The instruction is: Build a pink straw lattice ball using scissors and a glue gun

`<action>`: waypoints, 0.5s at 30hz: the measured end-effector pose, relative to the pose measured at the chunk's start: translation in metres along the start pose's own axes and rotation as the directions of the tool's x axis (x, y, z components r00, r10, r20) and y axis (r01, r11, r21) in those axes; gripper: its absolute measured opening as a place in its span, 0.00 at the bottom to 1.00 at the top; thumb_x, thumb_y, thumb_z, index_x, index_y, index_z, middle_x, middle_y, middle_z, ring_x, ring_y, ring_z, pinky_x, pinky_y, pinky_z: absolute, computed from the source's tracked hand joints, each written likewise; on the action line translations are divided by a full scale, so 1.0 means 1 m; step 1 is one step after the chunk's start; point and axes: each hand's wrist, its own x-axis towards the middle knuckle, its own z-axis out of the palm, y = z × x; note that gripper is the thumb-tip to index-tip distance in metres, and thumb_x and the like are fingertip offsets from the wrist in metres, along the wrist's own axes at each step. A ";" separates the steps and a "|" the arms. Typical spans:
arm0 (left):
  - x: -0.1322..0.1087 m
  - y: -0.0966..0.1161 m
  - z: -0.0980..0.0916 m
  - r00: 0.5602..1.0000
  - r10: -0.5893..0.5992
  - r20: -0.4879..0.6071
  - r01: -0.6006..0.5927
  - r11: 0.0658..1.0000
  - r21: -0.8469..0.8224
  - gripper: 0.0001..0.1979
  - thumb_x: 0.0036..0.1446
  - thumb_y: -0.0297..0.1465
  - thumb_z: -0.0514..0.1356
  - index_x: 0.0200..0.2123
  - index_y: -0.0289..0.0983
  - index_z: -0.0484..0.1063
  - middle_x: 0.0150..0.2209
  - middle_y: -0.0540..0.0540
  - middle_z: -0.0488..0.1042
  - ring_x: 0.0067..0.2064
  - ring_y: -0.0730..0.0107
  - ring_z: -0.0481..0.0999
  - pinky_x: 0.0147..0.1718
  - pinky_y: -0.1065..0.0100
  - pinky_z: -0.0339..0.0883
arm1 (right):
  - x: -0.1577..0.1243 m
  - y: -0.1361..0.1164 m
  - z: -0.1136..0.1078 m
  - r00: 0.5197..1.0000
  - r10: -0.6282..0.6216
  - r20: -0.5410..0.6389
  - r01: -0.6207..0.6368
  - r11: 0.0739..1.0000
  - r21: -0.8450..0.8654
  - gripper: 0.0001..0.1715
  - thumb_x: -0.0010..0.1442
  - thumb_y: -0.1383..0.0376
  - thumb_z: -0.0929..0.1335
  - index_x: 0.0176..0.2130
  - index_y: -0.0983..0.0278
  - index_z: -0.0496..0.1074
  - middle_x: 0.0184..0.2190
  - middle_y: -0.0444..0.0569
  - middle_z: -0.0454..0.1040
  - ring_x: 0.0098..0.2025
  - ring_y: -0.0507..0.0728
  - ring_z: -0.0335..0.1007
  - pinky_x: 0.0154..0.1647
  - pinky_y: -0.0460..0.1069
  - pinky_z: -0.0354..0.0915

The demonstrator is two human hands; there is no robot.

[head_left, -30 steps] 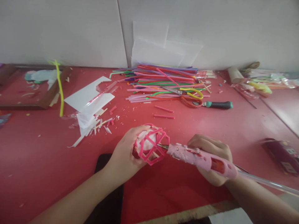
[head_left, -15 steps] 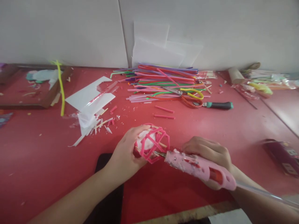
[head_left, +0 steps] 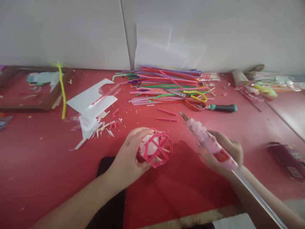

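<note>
My left hand [head_left: 130, 156] is wrapped round a small pink cage-like frame made of straw pieces [head_left: 156, 149], with something white inside it, held just above the red table [head_left: 47, 165]. To its right, my right hand [head_left: 226, 152] grips a pink glue gun [head_left: 209, 144]. The gun's metal tip points up and to the left, away from the frame, and is blurred by motion. A clear glue stick trails from the gun's rear toward the lower right.
A pile of coloured straws [head_left: 166, 84] lies at the back with yellow-handled scissors [head_left: 193, 95] and a green-handled tool [head_left: 221, 108]. White paper scraps [head_left: 91, 101] and cut bits lie left. A dark phone [head_left: 107, 190] lies under my left forearm; a purple box [head_left: 289, 159] sits right.
My right hand has pulled the glue gun's tip off the pink frame and swung it up and to the right. My left hand keeps hold of the frame in the same place.
</note>
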 end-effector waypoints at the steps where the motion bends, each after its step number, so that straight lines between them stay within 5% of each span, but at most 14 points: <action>1: 0.000 0.000 0.000 1.000 0.012 -0.001 -0.012 0.999 0.042 0.33 0.52 0.35 0.70 0.59 0.46 0.62 0.59 0.39 0.67 0.61 0.47 0.70 0.58 0.47 0.69 | 0.002 0.005 -0.001 1.000 0.014 0.008 -0.013 0.998 -0.067 0.16 0.55 0.65 0.69 0.46 0.57 0.70 0.30 0.47 0.77 0.26 0.57 0.73 0.28 0.51 0.68; 7: -0.002 0.000 -0.002 0.994 -0.065 0.083 0.052 0.987 0.151 0.36 0.52 0.37 0.70 0.60 0.46 0.58 0.59 0.39 0.69 0.60 0.45 0.70 0.58 0.41 0.68 | 0.016 0.035 -0.012 0.978 0.062 0.199 0.012 0.936 -0.350 0.24 0.51 0.70 0.63 0.48 0.60 0.70 0.41 0.54 0.79 0.44 0.66 0.76 0.48 0.64 0.67; 11: -0.002 0.001 -0.001 0.994 -0.073 0.085 0.056 0.980 0.193 0.38 0.50 0.42 0.71 0.60 0.44 0.57 0.59 0.36 0.68 0.61 0.40 0.69 0.58 0.38 0.66 | 0.016 0.055 -0.020 0.960 0.168 0.225 -0.058 0.902 -0.427 0.24 0.50 0.71 0.63 0.47 0.59 0.73 0.43 0.54 0.78 0.46 0.67 0.75 0.47 0.63 0.67; 15: -0.006 0.004 0.001 0.993 -0.036 0.115 0.027 0.996 0.081 0.53 0.55 0.40 0.68 0.69 0.45 0.32 0.67 0.29 0.56 0.67 0.40 0.62 0.61 0.36 0.63 | 0.015 0.077 -0.023 0.969 0.150 0.198 -0.043 0.887 -0.460 0.28 0.49 0.73 0.62 0.48 0.62 0.75 0.41 0.55 0.76 0.45 0.68 0.74 0.45 0.63 0.70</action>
